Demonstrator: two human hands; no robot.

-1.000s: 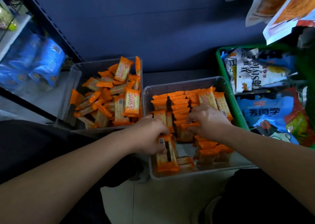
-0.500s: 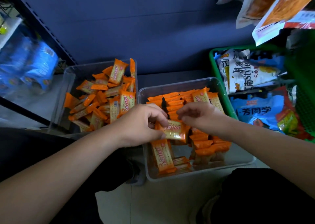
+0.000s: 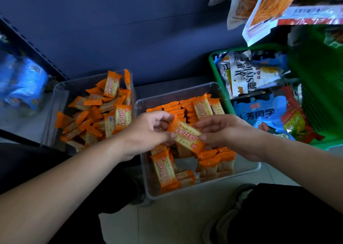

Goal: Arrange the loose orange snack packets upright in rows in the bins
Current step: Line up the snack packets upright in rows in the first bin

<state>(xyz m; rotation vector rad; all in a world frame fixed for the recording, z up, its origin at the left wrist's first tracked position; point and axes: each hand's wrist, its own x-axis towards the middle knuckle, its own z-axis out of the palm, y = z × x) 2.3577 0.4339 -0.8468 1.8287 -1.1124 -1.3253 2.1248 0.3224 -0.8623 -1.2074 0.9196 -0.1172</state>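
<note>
One orange snack packet is held flat above the right clear bin. My left hand pinches its left end and my right hand pinches its right end. Under it, rows of orange packets stand upright at the back of that bin. A few more stand at the front right, and one packet leans at the front left. The left clear bin holds a loose heap of orange packets.
A green basket full of larger snack bags stands right of the bins. More bags hang above it. Blue packages lie on a dark shelf at the left. A dark blue wall is behind; pale floor tiles lie in front.
Both hands have risen from the right bin's packets. They now hold a single packet between them, lifted above the rows.
</note>
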